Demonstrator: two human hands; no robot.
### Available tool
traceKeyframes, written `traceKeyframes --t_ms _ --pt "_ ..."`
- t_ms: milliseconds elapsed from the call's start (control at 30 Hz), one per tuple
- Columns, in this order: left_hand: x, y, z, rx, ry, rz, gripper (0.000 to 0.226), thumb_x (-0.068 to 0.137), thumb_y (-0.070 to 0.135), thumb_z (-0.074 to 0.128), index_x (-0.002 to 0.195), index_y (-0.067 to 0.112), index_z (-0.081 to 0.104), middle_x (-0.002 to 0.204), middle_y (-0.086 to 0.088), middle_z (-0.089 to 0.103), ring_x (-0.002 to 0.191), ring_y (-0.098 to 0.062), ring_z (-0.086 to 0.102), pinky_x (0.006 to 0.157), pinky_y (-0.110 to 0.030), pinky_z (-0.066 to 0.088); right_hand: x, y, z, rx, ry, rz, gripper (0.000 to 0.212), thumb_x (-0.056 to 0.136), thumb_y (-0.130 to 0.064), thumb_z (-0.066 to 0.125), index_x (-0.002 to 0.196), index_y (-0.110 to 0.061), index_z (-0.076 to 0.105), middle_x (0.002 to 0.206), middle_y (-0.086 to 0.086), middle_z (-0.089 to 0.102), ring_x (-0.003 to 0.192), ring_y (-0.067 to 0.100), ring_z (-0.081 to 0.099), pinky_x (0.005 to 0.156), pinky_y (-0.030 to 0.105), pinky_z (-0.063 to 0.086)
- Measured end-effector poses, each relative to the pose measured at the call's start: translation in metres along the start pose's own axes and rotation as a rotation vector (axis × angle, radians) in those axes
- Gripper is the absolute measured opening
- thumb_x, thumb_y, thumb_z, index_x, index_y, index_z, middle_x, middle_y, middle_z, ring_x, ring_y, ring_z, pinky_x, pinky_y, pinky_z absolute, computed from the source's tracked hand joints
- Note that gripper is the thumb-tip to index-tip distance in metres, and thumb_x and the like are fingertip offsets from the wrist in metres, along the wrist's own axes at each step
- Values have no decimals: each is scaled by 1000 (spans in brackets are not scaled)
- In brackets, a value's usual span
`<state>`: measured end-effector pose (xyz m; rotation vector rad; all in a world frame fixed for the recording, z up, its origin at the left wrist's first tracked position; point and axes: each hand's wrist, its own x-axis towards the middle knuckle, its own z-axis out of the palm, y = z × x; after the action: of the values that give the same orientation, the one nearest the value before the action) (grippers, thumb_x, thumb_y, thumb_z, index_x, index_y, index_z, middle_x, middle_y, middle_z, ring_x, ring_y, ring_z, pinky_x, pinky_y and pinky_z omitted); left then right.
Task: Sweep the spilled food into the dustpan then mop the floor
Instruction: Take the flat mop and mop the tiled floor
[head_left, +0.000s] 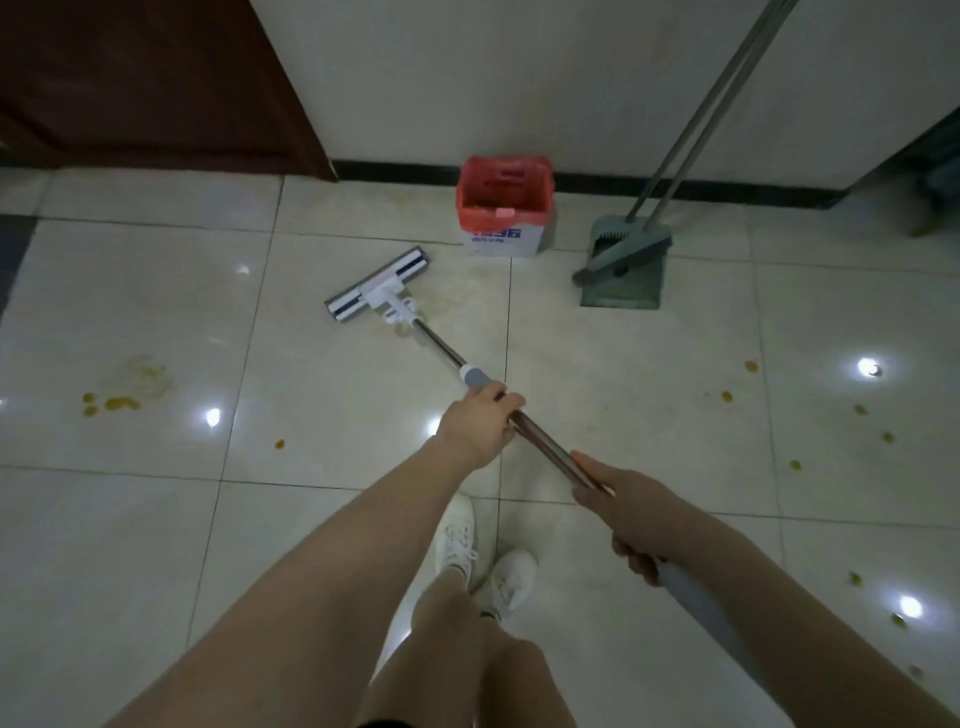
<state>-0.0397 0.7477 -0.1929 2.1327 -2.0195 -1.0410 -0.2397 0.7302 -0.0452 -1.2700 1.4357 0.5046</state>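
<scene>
Mop (378, 286): flat head on the tiled floor (130, 519) at 12 o'clock, pole slanting back. Left hand (475, 421) closed round the pole; right hand (621, 506) closed round it lower down. Dustpan (623, 283) with broom (621, 254) at 1 o'clock by the wall. Red-lined bin (503, 208) beside it. Food stains (122, 402) at 9 o'clock.

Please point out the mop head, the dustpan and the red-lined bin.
mop head (378, 285), head view, on its white top plate.
dustpan (623, 283), head view, on its green tray.
red-lined bin (503, 209), head view, on the red liner's front rim.
</scene>
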Motion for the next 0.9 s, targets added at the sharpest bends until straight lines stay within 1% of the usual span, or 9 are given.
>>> traceKeyframes --t_ms 100,167,233,300,400,467,567,700,900 --pt "-3 8 0 -261 96 -129 45 91 10 52 136 13 50 142 -12 43 122 -35 49 101 -35 40 -2 -2 -2 13 -20 -10 38 99 -37 44 137 -31 45 65 10 50 33 16 43 36 20 39" --pt "-5 23 2 -523 191 -331 43 93 8 49 136 10 51 141 -14 42 122 -33 50 99 -27 36 -6 -3 0 11 -31 -62 38 100 -31 43 137 -34 42 66 10 49 35 15 42 36 20 39" --pt "-3 41 6 -827 257 -544 44 94 13 49 138 12 48 139 -14 44 117 -32 53 95 -30 45 -9 2 0 12 -56 -83 42 98 -24 45 138 -37 41 67 10 49 40 17 45 37 22 42" --pt "1 59 11 -1135 293 -712 51 91 16 53 141 18 40 135 -11 46 106 -34 59 81 -44 58 -12 16 0 25 -105 -90 42 96 -17 47 135 -32 43 68 11 49 42 18 48 39 25 45" --pt "5 89 20 -1438 251 -933 68 89 9 55 144 26 20 121 -10 50 85 -34 66 60 -42 59 -11 46 -3 132 -123 -90 29 95 -14 50 124 -20 51 65 10 47 36 14 47 38 25 46" --pt "8 118 31 -1621 222 -974 62 93 6 49 143 26 17 99 -14 53 63 -28 62 54 -38 58 -10 72 -15 194 -129 -96 21 95 -14 52 115 -21 54 63 9 45 34 14 45 38 23 44" --pt "12 171 58 -1696 264 -976 59 97 9 44 144 29 16 75 -15 55 52 -22 57 55 -36 55 -11 124 -45 221 -178 -112 26 94 -15 55 119 -23 54 63 11 46 37 17 46 39 23 42" --pt "13 255 103 -1741 225 -999 60 97 11 42 143 34 13 66 -13 55 49 -21 56 48 -31 53 -34 207 -89 243 -160 -90 37 94 -12 58 127 -25 53 55 10 45 36 18 42 38 22 38" --pt "17 325 136 -1779 256 -1018 56 98 9 39 140 37 15 74 -11 47 49 -21 46 47 -29 49 -57 256 -125 -49 -96 -148 35 94 -21 56 123 -40 52 59 3 55 37 9 52 40 24 46"
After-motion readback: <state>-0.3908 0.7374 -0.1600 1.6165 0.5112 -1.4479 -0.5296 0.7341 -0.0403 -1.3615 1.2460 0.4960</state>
